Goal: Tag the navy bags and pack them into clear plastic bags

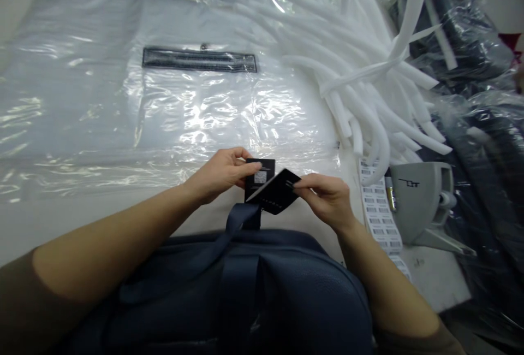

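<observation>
My left hand pinches a small black swing tag with a printed QR-style square between thumb and fingers. My right hand holds a second black card tag by its corner, tilted across the first and touching it. Both tags sit just above the loop of a navy strap, which is attached to a navy pebbled-leather bag lying directly below my forearms. The tags' attachment to the strap is hidden.
A large clear plastic bag with a black strip lies on the white table to the left. A heap of white foam tubes lies ahead. To the right are a barcode label strip, a grey dispenser and black items wrapped in plastic.
</observation>
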{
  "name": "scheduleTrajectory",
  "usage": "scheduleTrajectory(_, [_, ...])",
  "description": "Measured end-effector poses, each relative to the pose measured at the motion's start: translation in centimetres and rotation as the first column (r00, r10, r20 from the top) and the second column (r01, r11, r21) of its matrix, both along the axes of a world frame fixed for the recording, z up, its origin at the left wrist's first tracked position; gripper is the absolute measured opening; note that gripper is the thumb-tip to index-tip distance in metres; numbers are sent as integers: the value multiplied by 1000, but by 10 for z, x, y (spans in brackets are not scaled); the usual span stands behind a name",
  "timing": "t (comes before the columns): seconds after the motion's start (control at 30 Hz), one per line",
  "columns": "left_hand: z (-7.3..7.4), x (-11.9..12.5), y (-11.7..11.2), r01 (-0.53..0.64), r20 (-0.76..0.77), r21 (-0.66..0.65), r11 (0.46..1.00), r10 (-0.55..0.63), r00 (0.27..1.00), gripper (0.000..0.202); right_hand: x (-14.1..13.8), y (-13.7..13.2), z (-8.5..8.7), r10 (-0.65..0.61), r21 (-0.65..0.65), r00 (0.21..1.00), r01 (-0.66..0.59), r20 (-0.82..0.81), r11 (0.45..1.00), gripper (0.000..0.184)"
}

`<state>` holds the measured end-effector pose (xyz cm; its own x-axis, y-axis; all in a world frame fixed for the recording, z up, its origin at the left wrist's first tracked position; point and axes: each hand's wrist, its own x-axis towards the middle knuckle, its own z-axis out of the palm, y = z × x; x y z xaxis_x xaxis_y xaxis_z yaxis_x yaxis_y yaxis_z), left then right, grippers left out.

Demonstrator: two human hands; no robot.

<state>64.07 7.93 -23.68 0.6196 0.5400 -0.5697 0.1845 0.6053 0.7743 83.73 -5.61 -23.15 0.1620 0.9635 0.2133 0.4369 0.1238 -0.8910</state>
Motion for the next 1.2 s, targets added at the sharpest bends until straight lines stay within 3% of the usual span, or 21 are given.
scheduleTrajectory(0.07, [9,14,2,102,80,-15,995,-101,992,44,-3,19,5,19,-37,995,-15,95,999,10])
scheduleTrajectory(0.2, [14,16,3,180,194,-70,981,-164,967,48,-5,32,4,5,-47,987,3,158,999,8])
scheduleTrajectory(0.3, [6,9,-3,173,155,-84,981,-159,975,41,0,21,-5,-10,119,930,-36,368,992,20])
scheduleTrajectory(0.37, [-1,9,-7,115,142,-148,982,-94,985,40,6,13,-13,-11,306,804,-214,595,928,33])
scheduleTrajectory(0.43, [-5,13,-6,117,133,-205,972,-91,987,39,10,10,-21,24,371,667,-443,744,816,37])
scheduleTrajectory(0.5, [1,16,3,207,91,-167,964,-194,977,37,11,11,-29,114,338,624,-557,773,759,34])
scheduleTrajectory(0.57, [18,8,20,250,-59,52,967,-247,967,39,8,14,-36,233,280,657,-578,717,767,31])
scheduleTrajectory(0.6, [30,-3,29,260,-152,212,942,-232,961,43,6,14,-40,277,259,680,-576,679,775,32])
scheduleTrajectory(0.67, [59,-34,42,326,-290,501,802,-199,936,54,3,10,-47,326,235,724,-556,608,797,32])
scheduleTrajectory(0.73, [81,-72,45,542,-363,568,619,-402,840,63,0,0,-51,336,216,756,-526,562,822,33])
scheduleTrajectory(0.8, [84,-106,37,723,-454,505,471,-568,687,74,-1,-11,-51,332,197,774,-499,539,844,34])
scheduleTrajectory(0.87, [64,-127,28,772,-506,496,397,-591,628,64,0,-17,-49,326,192,776,-491,539,850,35])
scheduleTrajectory(0.9, [48,-132,26,759,-514,526,384,-567,644,50,2,-18,-47,329,197,771,-499,545,844,35])
scheduleTrajectory(0.97, [16,-128,30,650,-472,660,377,-466,749,25,7,-15,-45,357,212,729,-561,584,800,31])
scheduleTrajectory(1.03, [-4,-114,41,452,-324,817,359,-362,874,21,13,-7,-46,389,216,651,-651,652,727,28])
scheduleTrajectory(1.07, [-8,-106,45,335,-223,876,346,-327,918,26,15,-3,-47,394,220,616,-687,682,692,27])
scheduleTrajectory(1.13, [-1,-91,47,161,-48,922,353,-308,950,39,17,3,-52,386,236,585,-719,713,653,25])
scheduleTrajectory(1.2, [20,-87,35,88,41,873,480,-252,967,39,15,3,-57,369,264,612,-701,700,663,24])
